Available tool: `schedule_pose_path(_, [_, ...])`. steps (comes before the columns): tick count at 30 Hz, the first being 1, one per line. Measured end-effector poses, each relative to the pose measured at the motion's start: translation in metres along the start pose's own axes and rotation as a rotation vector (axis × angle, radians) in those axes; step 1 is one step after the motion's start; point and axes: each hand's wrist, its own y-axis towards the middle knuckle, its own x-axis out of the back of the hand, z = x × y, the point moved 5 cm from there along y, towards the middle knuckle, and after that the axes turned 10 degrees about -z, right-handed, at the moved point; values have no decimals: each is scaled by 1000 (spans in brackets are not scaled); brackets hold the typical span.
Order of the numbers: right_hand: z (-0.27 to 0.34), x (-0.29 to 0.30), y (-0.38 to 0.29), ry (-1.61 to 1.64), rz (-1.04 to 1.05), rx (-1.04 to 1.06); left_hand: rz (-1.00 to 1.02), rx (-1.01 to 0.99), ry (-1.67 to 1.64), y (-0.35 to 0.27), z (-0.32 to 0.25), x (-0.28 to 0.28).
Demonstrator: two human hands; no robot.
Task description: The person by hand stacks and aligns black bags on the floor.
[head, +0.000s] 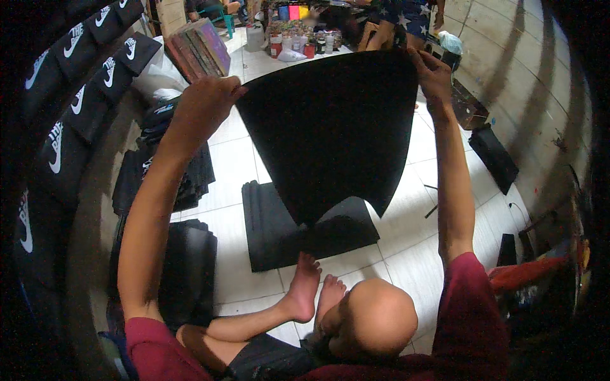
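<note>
Stretched between my two raised hands is a black fabric panel (329, 133), hanging down with a curved notch in its lower edge. My left hand (207, 102) pinches its upper left corner. At the upper right corner, the fingers of my right hand (432, 74) grip the cloth. Below it, on the white tiled floor, lies a flat stack of black fabric pieces (271, 247), partly hidden by the hanging panel. The stack is just beyond my bare feet (305, 290).
Stacks of black cloth (186, 266) line the floor at left, beside printed black pieces (107, 71) laid in rows. Farther off are framed screens (200, 45), paint containers (305, 45) and a person in star-patterned shorts (405, 19). A folded black bundle (494, 157) lies by the right wall.
</note>
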Motion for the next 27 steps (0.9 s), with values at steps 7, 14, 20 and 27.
schedule_pose_path(7, [-28, 28, -11, 120, 164, -122, -64, 260, -183, 12, 15, -41])
schedule_pose_path(14, [64, 40, -101, 25, 10, 249, -287, 352, -336, 5, 41, -103])
schedule_pose_path(20, [135, -24, -298, 464, 1145, 115, -111, 784, -720, -201, 42, -161])
schedule_pose_path(27, [45, -106, -430, 678, 1462, -370, 176, 1197, -1039, -429, -3, -243])
